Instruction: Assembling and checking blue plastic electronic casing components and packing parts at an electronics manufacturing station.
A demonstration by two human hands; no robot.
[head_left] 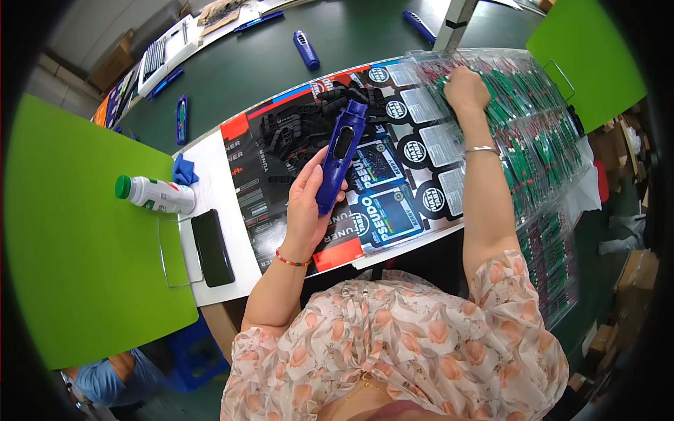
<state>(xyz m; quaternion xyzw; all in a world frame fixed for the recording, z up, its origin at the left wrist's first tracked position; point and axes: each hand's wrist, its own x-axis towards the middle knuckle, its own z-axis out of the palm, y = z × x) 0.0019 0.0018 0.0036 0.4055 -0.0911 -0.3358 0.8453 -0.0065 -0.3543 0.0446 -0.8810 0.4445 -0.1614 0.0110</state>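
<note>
My left hand point(312, 193) is wrapped round a long blue plastic casing point(338, 158) with an oval opening, tilted above the printed sheet. My right hand point(467, 91) reaches forward to the far left part of a clear plastic tray point(531, 52) filled with green circuit boards point(537, 151) and thin red wires. Its fingers are curled down at the boards, and whatever they grip is hidden. Beyond the casing lies a heap of small black plastic parts point(298, 126), on the glossy printed sheet point(260, 228).
At left lie a dark phone point(212, 247), a white bottle with a green cap point(161, 195) and a blue crumpled piece point(184, 170). Green panels point(91, 245) flank the workplace. More blue casings point(306, 50) rest on the dark green table point(246, 63). A metal post point(455, 24) rises behind the tray.
</note>
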